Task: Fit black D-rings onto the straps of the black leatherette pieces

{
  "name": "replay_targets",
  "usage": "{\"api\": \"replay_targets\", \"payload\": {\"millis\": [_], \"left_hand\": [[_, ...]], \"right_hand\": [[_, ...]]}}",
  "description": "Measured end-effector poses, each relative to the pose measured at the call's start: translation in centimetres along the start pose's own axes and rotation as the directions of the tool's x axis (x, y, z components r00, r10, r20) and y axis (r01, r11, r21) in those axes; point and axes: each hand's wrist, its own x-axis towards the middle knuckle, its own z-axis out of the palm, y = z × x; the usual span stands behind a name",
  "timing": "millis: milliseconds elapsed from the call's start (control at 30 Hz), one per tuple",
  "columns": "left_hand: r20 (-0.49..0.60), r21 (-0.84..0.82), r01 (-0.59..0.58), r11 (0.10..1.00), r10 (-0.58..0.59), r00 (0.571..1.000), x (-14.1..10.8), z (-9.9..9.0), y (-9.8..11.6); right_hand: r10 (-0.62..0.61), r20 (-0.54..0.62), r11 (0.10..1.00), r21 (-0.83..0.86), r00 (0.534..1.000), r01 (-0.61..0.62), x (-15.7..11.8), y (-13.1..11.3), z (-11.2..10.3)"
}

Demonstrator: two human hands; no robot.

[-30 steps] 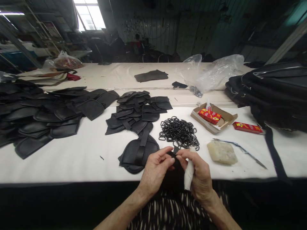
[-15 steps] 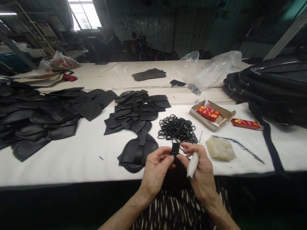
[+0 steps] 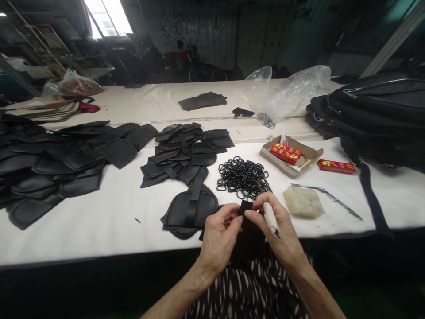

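A short black strap (image 3: 246, 205) is pinched at its sides between my two hands, with dark material hanging below it. My left hand (image 3: 221, 232) is closed on its left edge. My right hand (image 3: 275, 219) grips the right edge, and a finger of it carries a white wrapping (image 3: 270, 218). Just beyond my fingertips lies a heap of black metal D-rings (image 3: 244, 176). To the left of my hands rests a black padded leather piece (image 3: 181, 208) with a strap across it. Whether a ring sits in the strap I hold, I cannot tell.
Black leather pieces (image 3: 76, 159) are piled on the left. At right are a cardboard tray (image 3: 310, 161) with red boxes, a yellowish wax-like block (image 3: 303, 202), a thin metal tool (image 3: 341, 205) and a black bag (image 3: 372, 115). Plastic bags (image 3: 299, 95) lie farther back.
The strap's upper end has tipped and looks shorter between my fingers. My right hand has turned slightly, swinging the white-wrapped finger's angle. The whole view has shifted a little.
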Motion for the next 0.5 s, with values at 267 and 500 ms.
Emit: {"api": "replay_targets", "payload": {"millis": [267, 500], "left_hand": [[0.268, -0.254, 0.406, 0.878, -0.339, 0.902, -0.9, -1.0, 0.4], [0.594, -0.545, 0.750, 0.374, -0.460, 0.660, 0.5, -1.5, -0.5]], "right_hand": [[-0.127, -0.071, 0.987, -0.110, 0.989, 0.119, 1.3, -0.2, -0.7], [-0.502, 0.216, 0.814, -0.208, 0.837, 0.542, -1.9, -1.1, 0.9]]}}
